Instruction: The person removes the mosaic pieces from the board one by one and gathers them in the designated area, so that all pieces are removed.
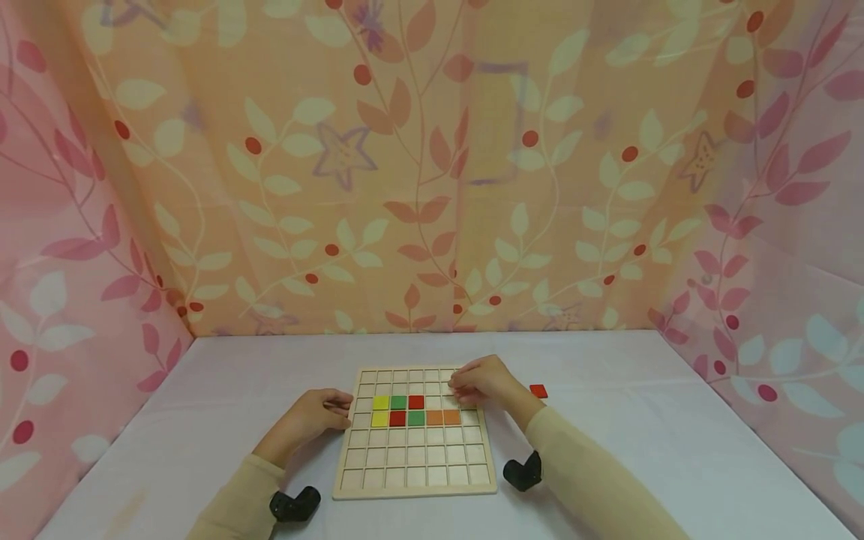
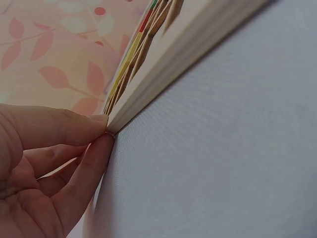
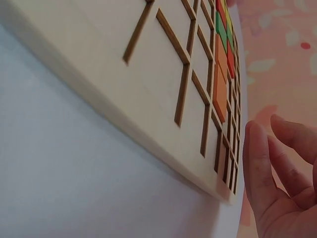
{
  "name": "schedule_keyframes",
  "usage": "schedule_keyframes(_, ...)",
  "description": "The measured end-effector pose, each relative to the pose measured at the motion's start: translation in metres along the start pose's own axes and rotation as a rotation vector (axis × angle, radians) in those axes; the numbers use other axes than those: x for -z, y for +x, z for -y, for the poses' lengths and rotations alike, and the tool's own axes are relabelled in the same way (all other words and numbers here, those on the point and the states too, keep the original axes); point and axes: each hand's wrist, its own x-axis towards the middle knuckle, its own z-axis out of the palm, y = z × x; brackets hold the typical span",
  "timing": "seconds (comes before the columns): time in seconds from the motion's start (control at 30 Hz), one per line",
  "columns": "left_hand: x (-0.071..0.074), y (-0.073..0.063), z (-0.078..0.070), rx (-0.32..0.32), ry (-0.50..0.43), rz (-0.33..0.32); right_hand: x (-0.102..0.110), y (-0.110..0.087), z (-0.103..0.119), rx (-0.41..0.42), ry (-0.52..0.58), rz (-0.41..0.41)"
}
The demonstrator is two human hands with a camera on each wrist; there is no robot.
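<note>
At nine o'clock on the board the left hand (image 1: 307, 415) is pinching the wooden edge between thumb and forefinger, and a black device (image 1: 295, 505) is sitting by its sleeve (image 1: 236, 495), down around eight. The gridded board (image 1: 416, 456) is lying flat on the counter (image 1: 607, 360), low in the middle of the head view, its rim framing everything inside. Left to right across it: yellow tiles (image 1: 381, 403) are forming a column, green tiles (image 1: 416, 418) and red tiles (image 1: 398, 418) are sitting diagonally in a block, and orange tiles (image 1: 451, 417) are lining up toward three, while pale squares are spreading toward six.

Now the right hand (image 1: 482, 379)! It's hovering over the one o'clock corner, thumb and forefinger parting, nothing visible in its grip. A second black device (image 1: 523, 472) is resting by the right sleeve (image 1: 601, 469) near four, and out at two, past the board's edge, a loose red tile (image 1: 538, 391) is lying just beyond the forearm.

White cloth is stretching around the board to the counter's edges. Pink leafy fabric (image 1: 61, 300) is hanging at nine, orange fabric (image 1: 432, 225) is filling twelve, and more pink fabric (image 1: 810, 247) is closing off three.
</note>
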Motion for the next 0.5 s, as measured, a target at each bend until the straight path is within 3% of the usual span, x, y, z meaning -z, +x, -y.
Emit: schedule_keyframes(0.5, 0.001, 0.0, 0.001, -0.025, -0.02, 0.032, -0.018, -0.001, 0.006, -0.004, 0.016, 0.05)
